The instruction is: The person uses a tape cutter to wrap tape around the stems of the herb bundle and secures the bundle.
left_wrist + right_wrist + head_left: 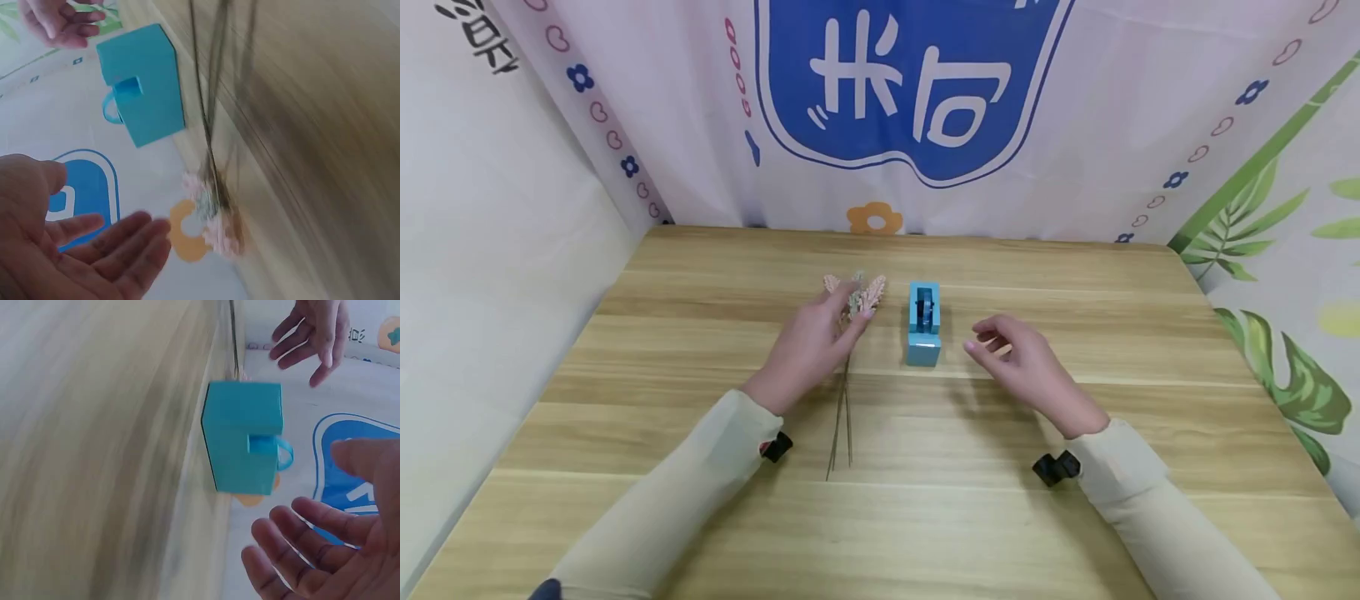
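A light wooden tabletop (1075,433) fills the head view, backed along its far edge by a white printed cloth with a large blue emblem (917,83). Toward the middle of the tabletop, nearer the far edge than the near one, stands a small turquoise plastic tape dispenser (923,323), upright, with its roll showing at the top. Just left of it lies a slim bunch of dried pale pink and green flower sprigs on thin stems (854,298), heads toward the far edge and stems running back toward the near edge. The left hand (811,343) hovers over the sprigs with fingers straight and relaxed, gripping nothing. The right hand (1021,360) hangs just right of the dispenser, apart from it, fingers loosely spread and holding nothing. Both arms wear pale beige sleeves (700,492).
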Demonstrator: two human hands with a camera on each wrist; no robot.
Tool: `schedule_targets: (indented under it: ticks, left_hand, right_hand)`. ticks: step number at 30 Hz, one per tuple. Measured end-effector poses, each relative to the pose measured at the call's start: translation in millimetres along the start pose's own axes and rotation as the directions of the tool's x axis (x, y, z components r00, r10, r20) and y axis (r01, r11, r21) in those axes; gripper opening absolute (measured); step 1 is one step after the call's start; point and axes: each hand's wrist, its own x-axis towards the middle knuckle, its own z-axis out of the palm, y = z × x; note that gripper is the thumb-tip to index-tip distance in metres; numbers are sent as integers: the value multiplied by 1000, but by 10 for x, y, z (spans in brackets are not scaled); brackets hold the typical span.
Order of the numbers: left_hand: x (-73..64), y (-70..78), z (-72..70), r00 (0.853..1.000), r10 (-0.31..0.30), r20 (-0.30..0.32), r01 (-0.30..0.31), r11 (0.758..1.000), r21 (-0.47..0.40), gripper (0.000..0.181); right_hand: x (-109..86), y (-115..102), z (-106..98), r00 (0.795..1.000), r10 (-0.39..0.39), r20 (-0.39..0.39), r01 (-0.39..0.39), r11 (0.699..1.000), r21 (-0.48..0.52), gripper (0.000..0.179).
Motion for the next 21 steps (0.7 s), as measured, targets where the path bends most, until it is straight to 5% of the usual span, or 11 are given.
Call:
schedule_targets:
  ticks: [8,16,21]
  left_hand:
    - [150,90,219,992,-18,125,50,965,-256,40]
    - [256,128,413,988,3,153,58,917,-394,40]
    - [269,135,467,987,16,161,50,916,-397,44]
  right_hand:
    - [177,17,177,997,71,41,-78,971,227,29]
    - [316,-12,324,973,195,125,-229,890,394,33]
    - [358,-53,383,972,209,111,-236,884,404,32]
